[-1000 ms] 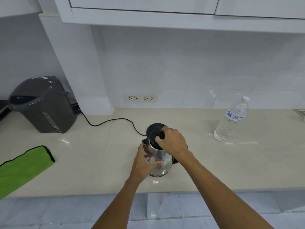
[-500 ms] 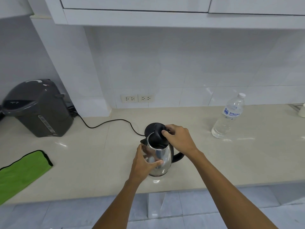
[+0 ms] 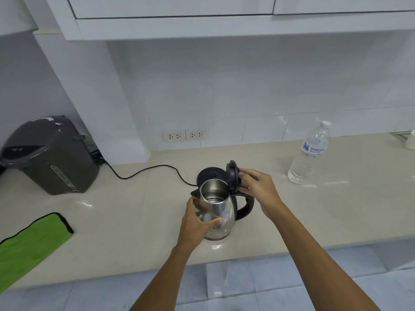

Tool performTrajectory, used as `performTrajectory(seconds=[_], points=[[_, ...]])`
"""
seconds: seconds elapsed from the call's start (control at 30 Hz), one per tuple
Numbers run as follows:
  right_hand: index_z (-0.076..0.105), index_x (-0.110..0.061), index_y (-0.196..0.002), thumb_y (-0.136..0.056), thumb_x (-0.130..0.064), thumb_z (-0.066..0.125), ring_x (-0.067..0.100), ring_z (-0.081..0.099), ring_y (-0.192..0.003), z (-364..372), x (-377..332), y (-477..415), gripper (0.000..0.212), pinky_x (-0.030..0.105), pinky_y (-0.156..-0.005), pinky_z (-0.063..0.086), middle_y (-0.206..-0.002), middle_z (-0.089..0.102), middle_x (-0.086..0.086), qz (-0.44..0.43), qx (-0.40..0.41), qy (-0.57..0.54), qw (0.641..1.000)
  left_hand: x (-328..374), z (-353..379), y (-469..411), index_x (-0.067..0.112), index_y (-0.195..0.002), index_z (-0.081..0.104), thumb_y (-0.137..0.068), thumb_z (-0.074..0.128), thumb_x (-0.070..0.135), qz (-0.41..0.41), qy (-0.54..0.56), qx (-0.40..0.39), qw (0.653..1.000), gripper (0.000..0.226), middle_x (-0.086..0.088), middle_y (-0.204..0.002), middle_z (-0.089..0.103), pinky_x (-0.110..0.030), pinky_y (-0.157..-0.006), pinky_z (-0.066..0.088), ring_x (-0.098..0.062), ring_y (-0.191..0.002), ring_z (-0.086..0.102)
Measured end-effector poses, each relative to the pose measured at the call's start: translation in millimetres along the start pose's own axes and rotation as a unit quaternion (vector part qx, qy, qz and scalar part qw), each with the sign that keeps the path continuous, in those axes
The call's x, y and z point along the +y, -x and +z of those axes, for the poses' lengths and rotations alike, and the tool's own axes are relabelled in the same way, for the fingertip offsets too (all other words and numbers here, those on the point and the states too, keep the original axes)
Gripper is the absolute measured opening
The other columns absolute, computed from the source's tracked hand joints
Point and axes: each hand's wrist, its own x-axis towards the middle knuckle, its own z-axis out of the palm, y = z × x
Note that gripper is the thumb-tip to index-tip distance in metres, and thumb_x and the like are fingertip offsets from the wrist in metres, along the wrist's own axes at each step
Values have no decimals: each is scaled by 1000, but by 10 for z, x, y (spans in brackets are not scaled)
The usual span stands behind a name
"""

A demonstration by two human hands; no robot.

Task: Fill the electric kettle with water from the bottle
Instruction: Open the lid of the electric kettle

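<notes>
A shiny steel electric kettle [image 3: 221, 213] with a black handle stands near the counter's front edge, off its black base [image 3: 210, 175] just behind it. The kettle's black lid [image 3: 233, 177] is swung up and back, and the inside shows bare metal. My left hand [image 3: 198, 223] wraps the kettle's body from the left. My right hand [image 3: 258, 189] pinches the raised lid from the right. A clear plastic water bottle [image 3: 311, 153] with a white cap stands upright at the right, well apart from both hands.
A dark grey hot-water dispenser [image 3: 48, 154] sits at the left by the wall. A green cloth [image 3: 29, 243] lies at the front left. A black cord [image 3: 143, 170] runs from the base leftward. Wall sockets [image 3: 185, 135] sit behind. A white cup [image 3: 411, 140] is at the far right edge.
My right hand has swung the kettle's lid from shut to fully upright, exposing the inside. My left hand has kept its hold on the body.
</notes>
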Motion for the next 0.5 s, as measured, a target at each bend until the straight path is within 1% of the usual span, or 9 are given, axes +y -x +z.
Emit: performTrajectory(seconds=[0.1, 0.2, 0.3, 0.5], points=[[74, -4, -117, -99, -8, 62, 28, 78, -98, -62, -18, 63, 22, 34, -88, 61, -105, 80, 14, 13, 4, -68, 998, -15, 2, -13, 32, -147, 39, -63, 103, 38, -6, -5, 0, 1000, 105, 11, -139, 58, -9, -82, 48, -14, -124, 62], [75, -2, -115, -98, -6, 64, 31, 77, -102, -130, 36, 85, 21, 38, -94, 58, -109, 79, 16, 18, 6, -116, 993, -28, 4, -23, 30, -151, 38, -63, 102, 41, -15, -12, 1, 1000, 110, 8, -142, 58, -7, -79, 47, -16, -127, 62], [74, 3, -113, -99, -1, 58, 32, 76, -105, -195, 131, 81, 21, 40, -98, 56, -111, 78, 18, 28, 21, -152, 988, -35, 4, -26, 29, -152, 37, -63, 102, 42, -18, -16, 1, 1000, 111, 7, -142, 58, -6, -79, 47, -17, -127, 62], [72, 6, -115, -98, 1, 56, 34, 73, -110, -251, 279, 69, 24, 41, -102, 55, -115, 76, 20, 49, 40, -206, 976, -42, 7, -23, 31, -147, 40, -62, 103, 41, -21, -16, 2, 1000, 105, 10, -136, 60, -9, -80, 48, -14, -123, 63]])
